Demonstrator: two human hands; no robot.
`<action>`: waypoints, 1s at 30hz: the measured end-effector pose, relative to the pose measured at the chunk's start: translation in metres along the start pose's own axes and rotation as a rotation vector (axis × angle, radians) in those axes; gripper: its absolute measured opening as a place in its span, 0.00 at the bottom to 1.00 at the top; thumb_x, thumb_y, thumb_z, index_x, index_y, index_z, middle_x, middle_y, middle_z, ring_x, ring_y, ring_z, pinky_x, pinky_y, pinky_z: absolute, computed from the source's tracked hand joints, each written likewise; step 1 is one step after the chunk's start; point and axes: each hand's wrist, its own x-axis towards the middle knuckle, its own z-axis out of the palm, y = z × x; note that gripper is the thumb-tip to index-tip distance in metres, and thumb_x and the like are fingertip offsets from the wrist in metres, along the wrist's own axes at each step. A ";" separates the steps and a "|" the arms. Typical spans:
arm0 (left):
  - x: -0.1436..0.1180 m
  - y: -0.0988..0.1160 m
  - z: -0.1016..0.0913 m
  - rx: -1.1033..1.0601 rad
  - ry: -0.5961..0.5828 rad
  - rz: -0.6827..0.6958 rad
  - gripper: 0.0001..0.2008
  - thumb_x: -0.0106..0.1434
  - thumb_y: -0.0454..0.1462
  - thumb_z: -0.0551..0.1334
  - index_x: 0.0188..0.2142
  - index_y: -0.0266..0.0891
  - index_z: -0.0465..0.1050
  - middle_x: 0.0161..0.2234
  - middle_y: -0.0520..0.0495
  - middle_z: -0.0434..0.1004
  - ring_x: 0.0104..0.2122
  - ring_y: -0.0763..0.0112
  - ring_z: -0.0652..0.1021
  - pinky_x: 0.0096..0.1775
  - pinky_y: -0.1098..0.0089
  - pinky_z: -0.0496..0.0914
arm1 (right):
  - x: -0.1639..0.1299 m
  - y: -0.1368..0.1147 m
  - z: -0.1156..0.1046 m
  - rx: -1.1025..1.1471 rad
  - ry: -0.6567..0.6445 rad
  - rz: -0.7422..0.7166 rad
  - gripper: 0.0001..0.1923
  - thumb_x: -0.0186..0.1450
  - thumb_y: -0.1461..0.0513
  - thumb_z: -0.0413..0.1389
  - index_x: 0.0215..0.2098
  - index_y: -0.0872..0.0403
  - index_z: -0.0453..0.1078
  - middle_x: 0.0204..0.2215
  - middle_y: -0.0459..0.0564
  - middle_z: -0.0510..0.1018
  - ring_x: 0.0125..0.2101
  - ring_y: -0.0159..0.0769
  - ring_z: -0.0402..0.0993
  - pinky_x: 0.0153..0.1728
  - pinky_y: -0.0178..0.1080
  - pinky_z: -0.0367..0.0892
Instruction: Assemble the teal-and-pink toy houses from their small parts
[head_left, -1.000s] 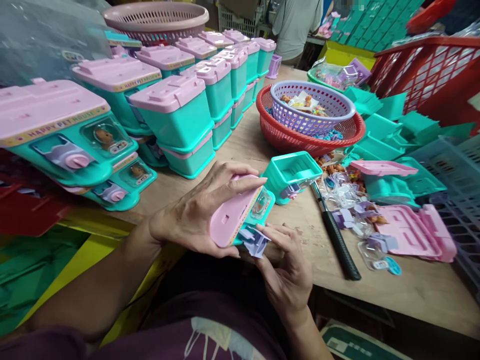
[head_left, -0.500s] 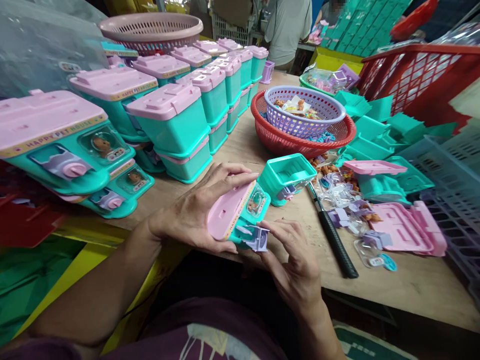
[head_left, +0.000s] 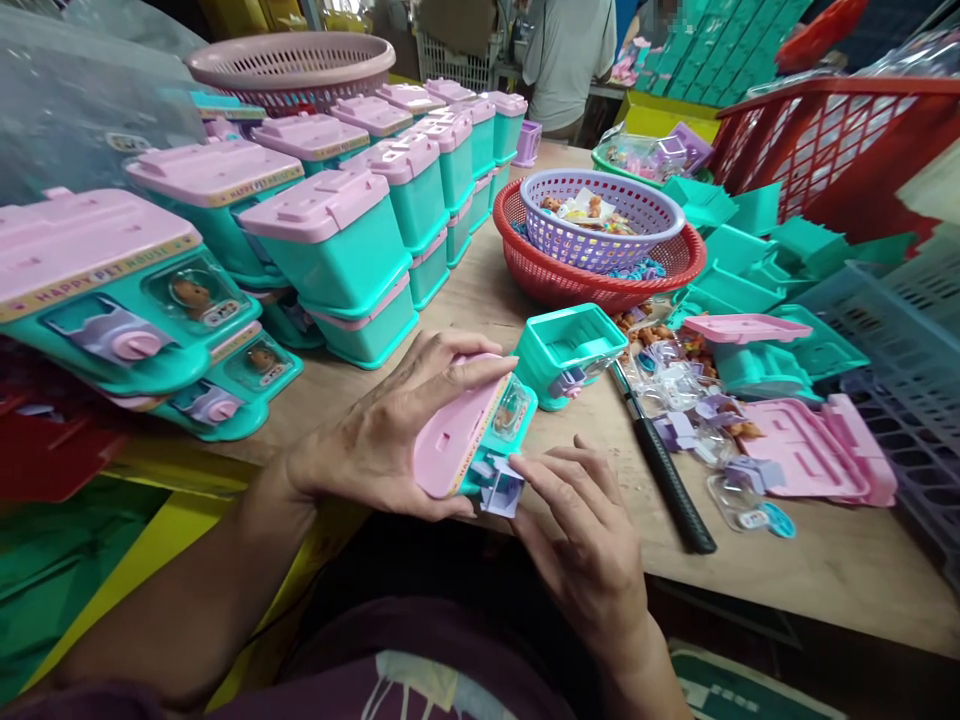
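Note:
My left hand is wrapped round a small toy pet house with a pink lid, teal body and a clear bubble window on its front. The lid lies tilted toward my palm. At the lower front, my right hand has its index finger and thumb closed on a small purple box-shaped piece, which sticks out of the house's front. Just beyond stands a teal box without a lid, with a purple piece on its front.
Stacked pink-lidded pet houses fill the left. Behind the teal box, a purple basket sits in a red basket. A black-handled tool lies at right, beside clear and purple parts, pink lids and a pile of teal boxes.
The purple piece has turned and shifted slightly left and now shows its hollow side. My right hand's fingers have followed it. The toy house stays in my left hand.

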 end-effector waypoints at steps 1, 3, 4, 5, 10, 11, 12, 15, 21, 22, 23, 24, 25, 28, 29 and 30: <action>0.000 0.001 0.001 0.003 0.005 0.003 0.52 0.48 0.52 0.72 0.66 0.40 0.53 0.60 0.35 0.60 0.60 0.47 0.62 0.62 0.48 0.58 | 0.000 -0.001 -0.001 -0.012 -0.008 -0.004 0.22 0.64 0.71 0.58 0.56 0.55 0.66 0.43 0.51 0.79 0.45 0.41 0.70 0.57 0.55 0.60; 0.000 0.002 0.002 0.004 0.015 0.003 0.51 0.47 0.52 0.72 0.66 0.40 0.54 0.60 0.36 0.61 0.60 0.47 0.62 0.61 0.48 0.58 | 0.001 -0.004 -0.003 -0.035 -0.024 -0.006 0.21 0.64 0.71 0.58 0.55 0.56 0.67 0.42 0.51 0.79 0.44 0.41 0.70 0.57 0.56 0.59; 0.001 0.003 0.003 0.005 0.019 0.004 0.51 0.47 0.52 0.72 0.66 0.40 0.54 0.60 0.36 0.61 0.60 0.47 0.62 0.61 0.48 0.58 | 0.002 -0.006 -0.004 -0.047 -0.026 -0.004 0.21 0.64 0.71 0.58 0.55 0.56 0.67 0.42 0.51 0.79 0.44 0.41 0.71 0.57 0.56 0.59; 0.001 0.003 0.004 0.007 0.024 0.003 0.51 0.47 0.52 0.72 0.66 0.41 0.54 0.59 0.36 0.61 0.60 0.47 0.63 0.61 0.47 0.59 | 0.003 -0.008 -0.005 -0.064 -0.023 0.001 0.20 0.64 0.71 0.58 0.54 0.56 0.67 0.41 0.51 0.80 0.44 0.41 0.71 0.57 0.56 0.59; 0.002 0.004 0.005 0.025 0.036 0.014 0.51 0.47 0.52 0.72 0.66 0.42 0.54 0.59 0.35 0.62 0.59 0.46 0.63 0.61 0.46 0.58 | 0.006 -0.014 -0.004 -0.108 0.002 0.015 0.21 0.64 0.69 0.59 0.55 0.57 0.67 0.40 0.52 0.80 0.43 0.41 0.72 0.57 0.57 0.61; 0.002 0.004 0.005 0.023 0.035 0.016 0.51 0.47 0.52 0.72 0.66 0.42 0.54 0.59 0.35 0.61 0.59 0.46 0.63 0.61 0.46 0.58 | 0.005 -0.013 -0.003 -0.078 -0.001 0.011 0.21 0.64 0.70 0.59 0.55 0.57 0.67 0.40 0.52 0.80 0.42 0.41 0.72 0.56 0.56 0.61; 0.001 0.004 0.004 0.020 0.031 0.017 0.51 0.47 0.52 0.72 0.66 0.42 0.54 0.59 0.35 0.61 0.59 0.46 0.63 0.61 0.46 0.58 | 0.004 -0.013 -0.002 -0.042 0.001 0.009 0.21 0.64 0.70 0.59 0.55 0.56 0.66 0.40 0.52 0.80 0.42 0.40 0.72 0.56 0.56 0.62; 0.000 0.003 0.002 0.007 0.019 0.010 0.51 0.47 0.52 0.73 0.66 0.44 0.53 0.60 0.36 0.61 0.60 0.46 0.63 0.60 0.46 0.58 | 0.000 -0.008 0.002 0.037 0.047 0.019 0.22 0.63 0.71 0.59 0.55 0.56 0.66 0.41 0.52 0.80 0.42 0.38 0.73 0.57 0.55 0.62; 0.001 0.001 0.000 -0.013 -0.002 0.005 0.51 0.46 0.51 0.73 0.66 0.45 0.53 0.60 0.37 0.62 0.59 0.46 0.63 0.61 0.46 0.59 | 0.002 0.001 -0.001 0.104 -0.003 -0.047 0.21 0.62 0.69 0.61 0.53 0.55 0.68 0.40 0.51 0.81 0.42 0.38 0.75 0.58 0.55 0.62; 0.001 0.000 0.000 -0.015 -0.011 0.004 0.52 0.46 0.51 0.73 0.66 0.45 0.53 0.60 0.37 0.61 0.60 0.46 0.63 0.61 0.46 0.58 | 0.003 0.002 -0.002 0.103 -0.014 -0.051 0.21 0.62 0.69 0.61 0.53 0.55 0.68 0.40 0.51 0.81 0.42 0.39 0.75 0.58 0.56 0.62; 0.002 -0.001 0.000 -0.016 -0.017 0.003 0.52 0.47 0.51 0.73 0.66 0.44 0.52 0.60 0.36 0.61 0.60 0.46 0.62 0.61 0.46 0.58 | 0.004 0.003 -0.002 0.095 -0.015 -0.044 0.21 0.62 0.68 0.61 0.53 0.55 0.68 0.40 0.51 0.81 0.41 0.39 0.75 0.58 0.56 0.62; 0.003 -0.001 0.001 -0.018 -0.020 0.004 0.52 0.46 0.52 0.73 0.67 0.44 0.52 0.60 0.36 0.61 0.60 0.46 0.62 0.61 0.45 0.58 | 0.004 0.003 -0.002 0.080 -0.013 -0.028 0.21 0.63 0.68 0.61 0.54 0.54 0.67 0.41 0.51 0.81 0.42 0.39 0.75 0.58 0.57 0.62; 0.003 -0.002 0.001 -0.020 -0.019 0.008 0.53 0.46 0.52 0.73 0.67 0.44 0.52 0.60 0.36 0.61 0.60 0.45 0.62 0.61 0.45 0.58 | 0.004 0.001 -0.003 0.060 -0.006 -0.009 0.22 0.63 0.68 0.60 0.54 0.54 0.67 0.41 0.51 0.81 0.42 0.40 0.75 0.58 0.57 0.62; 0.005 -0.002 0.004 -0.015 -0.009 0.022 0.52 0.46 0.52 0.73 0.66 0.42 0.53 0.59 0.35 0.61 0.60 0.45 0.62 0.61 0.45 0.58 | 0.003 -0.006 -0.002 -0.027 0.007 0.041 0.22 0.63 0.69 0.59 0.55 0.54 0.66 0.41 0.51 0.81 0.41 0.41 0.74 0.57 0.58 0.62; 0.005 -0.001 0.005 -0.011 -0.009 0.026 0.51 0.47 0.52 0.73 0.66 0.42 0.53 0.59 0.35 0.62 0.60 0.45 0.62 0.61 0.44 0.58 | 0.002 -0.008 -0.002 -0.061 0.011 0.050 0.22 0.64 0.69 0.59 0.56 0.53 0.67 0.40 0.51 0.81 0.41 0.41 0.74 0.57 0.58 0.62; 0.005 0.000 0.006 -0.009 -0.008 0.030 0.51 0.47 0.51 0.73 0.66 0.43 0.54 0.60 0.35 0.62 0.60 0.45 0.62 0.61 0.44 0.58 | 0.001 -0.010 -0.001 -0.089 0.015 0.053 0.22 0.64 0.68 0.59 0.56 0.53 0.67 0.40 0.50 0.81 0.41 0.41 0.74 0.58 0.59 0.62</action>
